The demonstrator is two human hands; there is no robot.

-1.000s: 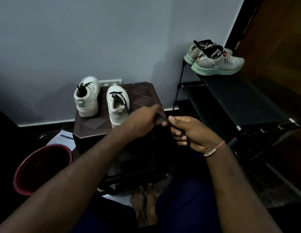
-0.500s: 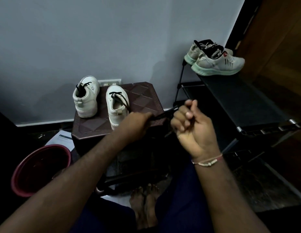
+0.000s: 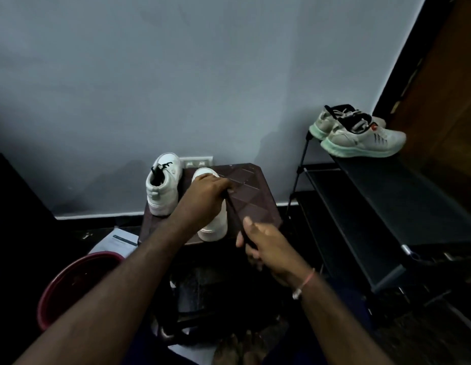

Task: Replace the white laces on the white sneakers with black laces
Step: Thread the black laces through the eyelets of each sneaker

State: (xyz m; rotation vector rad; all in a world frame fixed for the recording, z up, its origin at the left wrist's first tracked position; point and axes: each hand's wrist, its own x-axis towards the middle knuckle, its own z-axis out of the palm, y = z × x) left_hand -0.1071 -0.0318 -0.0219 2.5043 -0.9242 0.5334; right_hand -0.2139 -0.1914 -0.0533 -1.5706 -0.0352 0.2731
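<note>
Two white sneakers stand heel-toward-me on a dark brown stool [image 3: 253, 204]. The left sneaker [image 3: 163, 188] has black lace showing at its opening. My left hand [image 3: 202, 196] hovers over the right sneaker [image 3: 214, 225] and hides its lacing; its fingers pinch one end of a black lace [image 3: 235, 219]. The lace runs taut down to my right hand [image 3: 266, 246], which grips it in front of the stool's near right corner.
A black shoe rack [image 3: 387, 206] stands to the right with a pair of grey running shoes [image 3: 360, 135] on top. A dark red bucket [image 3: 71, 283] sits on the floor at the left, with a paper sheet [image 3: 116, 243] beside it. My bare feet [image 3: 239, 349] rest below.
My left hand has moved forward over the right sneaker with the lace end. My right hand dropped from raised and turned palm down, still on the lace. The view tilted up.
</note>
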